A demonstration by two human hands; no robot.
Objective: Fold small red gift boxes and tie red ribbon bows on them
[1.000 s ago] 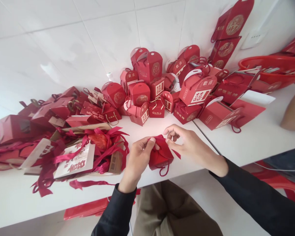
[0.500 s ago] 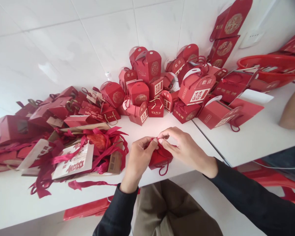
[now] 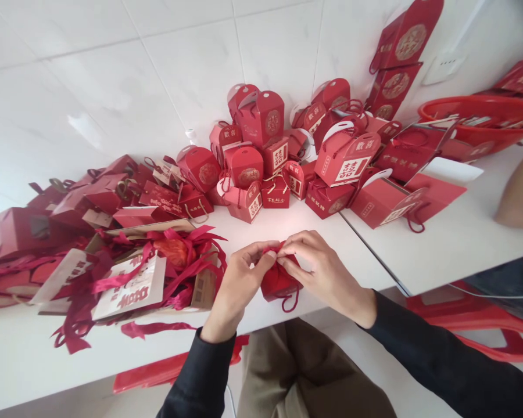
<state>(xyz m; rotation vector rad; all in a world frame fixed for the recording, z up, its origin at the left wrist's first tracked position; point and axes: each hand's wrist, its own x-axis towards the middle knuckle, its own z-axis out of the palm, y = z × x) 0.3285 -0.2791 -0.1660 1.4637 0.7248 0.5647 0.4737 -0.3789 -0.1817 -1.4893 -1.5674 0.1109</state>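
A small red gift box [image 3: 275,286] sits at the near edge of the white table [image 3: 248,313], between my two hands. My left hand [image 3: 243,274] pinches at the top of the box with thumb and index finger. From the other side my right hand [image 3: 325,271] closes its fingertips on the same spot, almost touching the left thumb. A dark red cord loop [image 3: 293,302] hangs from the box's near side. Exactly what lies between the fingertips is hidden.
An open carton [image 3: 203,289] full of crimson ribbons [image 3: 178,270] and a white card [image 3: 133,284] stands to the left. Red gift boxes [image 3: 244,200] are heaped along the wall. A red basin [image 3: 483,130] is at the right, near another person's arm [image 3: 520,191].
Both hands and the small box have shifted slightly left. The right fingers have moved a little lower over the top of the box. Both hands keep pinching there.
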